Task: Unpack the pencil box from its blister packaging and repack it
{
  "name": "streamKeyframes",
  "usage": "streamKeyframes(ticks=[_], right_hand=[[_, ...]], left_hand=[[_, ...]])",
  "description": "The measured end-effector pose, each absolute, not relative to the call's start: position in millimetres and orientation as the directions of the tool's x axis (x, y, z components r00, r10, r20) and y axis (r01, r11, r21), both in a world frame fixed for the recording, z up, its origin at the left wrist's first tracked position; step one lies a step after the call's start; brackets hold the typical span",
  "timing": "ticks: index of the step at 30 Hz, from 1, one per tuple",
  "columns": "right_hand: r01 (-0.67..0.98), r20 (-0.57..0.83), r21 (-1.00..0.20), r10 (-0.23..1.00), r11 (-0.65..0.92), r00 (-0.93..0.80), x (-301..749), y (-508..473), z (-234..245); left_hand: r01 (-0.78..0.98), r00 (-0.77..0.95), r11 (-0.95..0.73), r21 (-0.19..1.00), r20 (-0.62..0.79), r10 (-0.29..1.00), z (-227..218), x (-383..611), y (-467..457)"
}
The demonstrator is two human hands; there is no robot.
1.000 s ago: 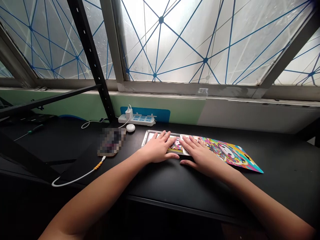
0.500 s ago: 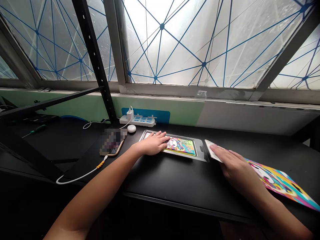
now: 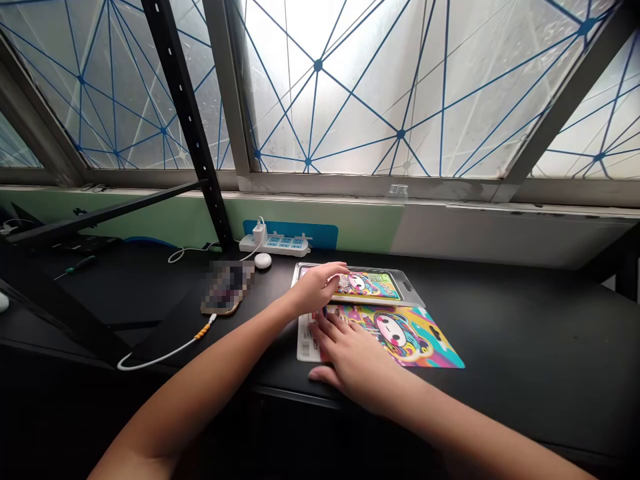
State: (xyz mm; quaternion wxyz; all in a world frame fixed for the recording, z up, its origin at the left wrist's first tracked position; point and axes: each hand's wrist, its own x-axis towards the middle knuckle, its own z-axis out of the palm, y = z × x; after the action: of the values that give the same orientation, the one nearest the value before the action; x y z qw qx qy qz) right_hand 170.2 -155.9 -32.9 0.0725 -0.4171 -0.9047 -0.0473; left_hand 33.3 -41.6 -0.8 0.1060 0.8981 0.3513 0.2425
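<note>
Fingers [image 3: 326,341] of the right hand [image 3: 357,360] lie slightly spread over the flat, multicoloured cartoon-printed card [image 3: 400,330], its white end showing left of their tips, its picture to their right. Just beyond, on the black tabletop [image 3: 525,347], the clear plastic package with a bright cartoon front [image 3: 370,283] lies under the left hand [image 3: 313,290], fingers together, thumb apart; whether they press is unclear.

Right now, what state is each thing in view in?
Left hand: open, over the clear package's left part
Right hand: open, palm down on the colourful card
Clear package: lying flat, printed insert inside
Colourful card: flat, character side up
Phone: cable plugged in, screen obscured
Power strip: white adapter plugged in
</note>
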Motion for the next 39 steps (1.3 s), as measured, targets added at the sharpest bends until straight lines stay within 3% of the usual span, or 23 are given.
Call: streamKeyframes(ticks=[3,7,16,24,33,36,39], right_hand=[[0.757,0.128,-0.055,0.756,0.651,-0.642,165.3,-132.0,-19.4],[0.711,0.102,-0.056,0.713,0.701,-0.694,167.6,-118.2,-11.3],[0.631,0.349,-0.091,0.618,0.771,-0.705,172.6,-105.7,-33.6],[0.536,0.407,-0.026,0.498,0.844,-0.765,168.6,-95.3,-34.5],[0.452,0.415,0.153,0.357,0.879,-0.836,158.0,-71.3,-36.6],[0.463,0.418,0.152,0.368,0.873,-0.831,158.7,-70.7,-32.6],[0.548,0.442,0.101,0.456,0.831,-0.773,170.3,-68.7,-25.2]], left_hand=[[0.603,0.640,-0.723,0.337,0.336,0.691,-1.0,26.4,-36.8],[0.661,0.652,-0.691,0.294,0.231,0.722,-9.1,14.4,-23.5],[0.688,0.666,-0.680,0.253,0.152,0.730,-9.1,12.8,-18.7],[0.680,0.660,-0.679,0.275,0.173,0.731,-11.7,13.4,-13.4],[0.662,0.652,-0.675,0.328,0.194,0.733,-5.6,3.7,-3.7],[0.646,0.657,-0.684,0.340,0.211,0.724,-4.0,0.2,-2.5],[0.613,0.681,-0.708,0.352,0.219,0.699,-5.2,-1.5,-1.7]])
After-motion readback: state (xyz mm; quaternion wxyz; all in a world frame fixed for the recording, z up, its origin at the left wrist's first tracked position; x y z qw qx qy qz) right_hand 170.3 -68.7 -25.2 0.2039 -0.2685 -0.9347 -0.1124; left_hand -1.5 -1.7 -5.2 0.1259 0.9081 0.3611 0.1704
